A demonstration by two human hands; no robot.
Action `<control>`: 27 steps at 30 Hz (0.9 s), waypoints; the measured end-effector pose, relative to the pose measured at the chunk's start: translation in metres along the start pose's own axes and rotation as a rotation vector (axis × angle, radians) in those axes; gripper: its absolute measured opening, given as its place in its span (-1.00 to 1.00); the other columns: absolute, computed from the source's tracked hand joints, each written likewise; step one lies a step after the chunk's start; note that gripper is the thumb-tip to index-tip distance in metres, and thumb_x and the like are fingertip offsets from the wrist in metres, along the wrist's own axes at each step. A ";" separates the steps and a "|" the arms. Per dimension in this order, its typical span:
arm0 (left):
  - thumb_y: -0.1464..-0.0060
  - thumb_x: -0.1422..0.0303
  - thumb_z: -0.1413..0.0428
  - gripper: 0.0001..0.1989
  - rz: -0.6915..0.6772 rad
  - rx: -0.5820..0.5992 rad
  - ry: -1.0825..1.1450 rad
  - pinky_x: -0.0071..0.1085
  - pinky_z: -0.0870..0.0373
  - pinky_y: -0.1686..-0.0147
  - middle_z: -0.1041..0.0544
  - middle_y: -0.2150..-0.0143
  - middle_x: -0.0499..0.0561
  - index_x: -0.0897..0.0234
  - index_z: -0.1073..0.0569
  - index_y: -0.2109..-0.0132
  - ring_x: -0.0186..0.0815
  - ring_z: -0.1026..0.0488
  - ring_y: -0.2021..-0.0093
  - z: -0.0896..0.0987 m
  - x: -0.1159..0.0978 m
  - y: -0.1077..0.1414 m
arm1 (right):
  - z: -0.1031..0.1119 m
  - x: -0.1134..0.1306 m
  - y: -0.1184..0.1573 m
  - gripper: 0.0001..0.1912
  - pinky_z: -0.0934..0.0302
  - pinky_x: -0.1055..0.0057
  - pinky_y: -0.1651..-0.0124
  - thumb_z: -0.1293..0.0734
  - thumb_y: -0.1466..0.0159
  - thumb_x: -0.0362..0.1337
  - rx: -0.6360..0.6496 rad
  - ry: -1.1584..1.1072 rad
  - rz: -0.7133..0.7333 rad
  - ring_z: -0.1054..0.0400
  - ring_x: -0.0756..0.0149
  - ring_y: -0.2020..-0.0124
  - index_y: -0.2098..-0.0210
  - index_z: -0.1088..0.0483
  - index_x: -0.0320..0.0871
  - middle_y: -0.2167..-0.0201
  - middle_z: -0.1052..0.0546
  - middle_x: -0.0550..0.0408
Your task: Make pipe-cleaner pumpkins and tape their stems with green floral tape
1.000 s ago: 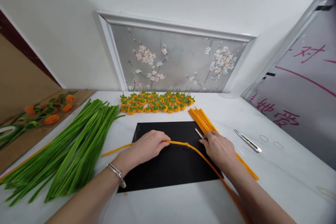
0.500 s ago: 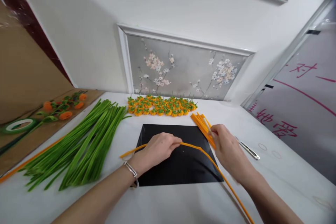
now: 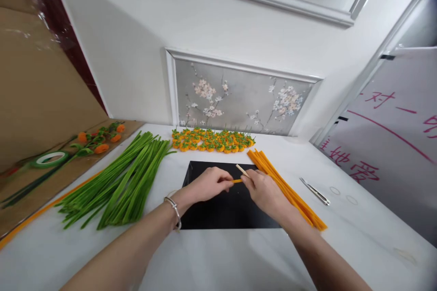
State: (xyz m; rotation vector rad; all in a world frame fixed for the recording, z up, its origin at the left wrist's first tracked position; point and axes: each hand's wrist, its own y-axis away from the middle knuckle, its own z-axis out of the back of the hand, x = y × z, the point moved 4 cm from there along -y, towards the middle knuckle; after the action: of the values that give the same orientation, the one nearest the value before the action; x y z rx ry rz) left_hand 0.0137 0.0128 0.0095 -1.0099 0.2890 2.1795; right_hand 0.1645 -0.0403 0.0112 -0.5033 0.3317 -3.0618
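Observation:
My left hand (image 3: 211,184) pinches an orange pipe cleaner (image 3: 236,181) between thumb and fingers, above a black mat (image 3: 225,216). Close beside it, my right hand (image 3: 266,193) is closed around a thin pale stick (image 3: 242,171), whose tip points up to the left. The short visible stretch of pipe cleaner runs between both hands; the rest is hidden by them. A bundle of loose orange pipe cleaners (image 3: 290,188) lies right of the mat, partly behind my right forearm.
Green pipe cleaners (image 3: 129,182) are heaped on the left. Several small orange pieces with green tops (image 3: 213,141) stand in rows by the wall. Metal snips (image 3: 314,192) lie at the right. Green tape (image 3: 51,159) and orange flowers (image 3: 101,148) rest on cardboard.
My right hand has moved left with the stick, from the orange bundle to beside my left hand. The pipe cleaner's long trailing end no longer shows. The view has shifted slightly.

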 end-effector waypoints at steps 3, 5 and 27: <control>-0.06 0.28 -0.04 -0.74 0.113 -0.005 0.133 -0.50 -0.21 0.51 -0.53 0.45 0.02 0.39 -0.53 0.28 -0.41 -0.33 0.53 0.003 0.018 0.009 | 0.001 -0.014 0.003 -0.75 -0.12 0.41 0.42 -0.13 -0.37 -0.21 -0.039 0.099 -0.040 -0.45 0.21 0.35 0.33 -0.38 -0.13 0.33 -0.51 -0.02; -0.06 0.27 -0.04 -0.70 0.175 -0.021 0.219 -0.50 -0.24 0.50 -0.54 0.38 0.06 0.42 -0.51 0.18 -0.42 -0.34 0.52 0.002 0.026 0.014 | 0.003 -0.020 0.005 -0.74 -0.10 0.40 0.44 -0.13 -0.37 -0.20 -0.059 0.154 -0.065 -0.44 0.20 0.37 0.32 -0.38 -0.12 0.32 -0.51 -0.02; 0.02 0.28 -0.22 -0.76 0.297 -0.110 0.903 -0.55 -0.29 0.43 -0.48 0.39 -0.02 0.35 -0.46 0.24 -0.49 -0.35 0.47 -0.017 0.016 0.025 | -0.011 0.028 0.016 -0.68 -0.47 0.41 0.41 -0.19 -0.26 -0.31 -0.064 -0.845 0.135 -0.45 0.44 0.47 0.00 -0.34 -0.15 -0.09 -0.30 -0.12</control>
State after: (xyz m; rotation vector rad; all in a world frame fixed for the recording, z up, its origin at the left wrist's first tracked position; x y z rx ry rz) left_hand -0.0006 -0.0053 -0.0163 -2.0866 0.7694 1.8507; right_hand 0.1341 -0.0553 0.0064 -1.5906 0.3907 -2.4128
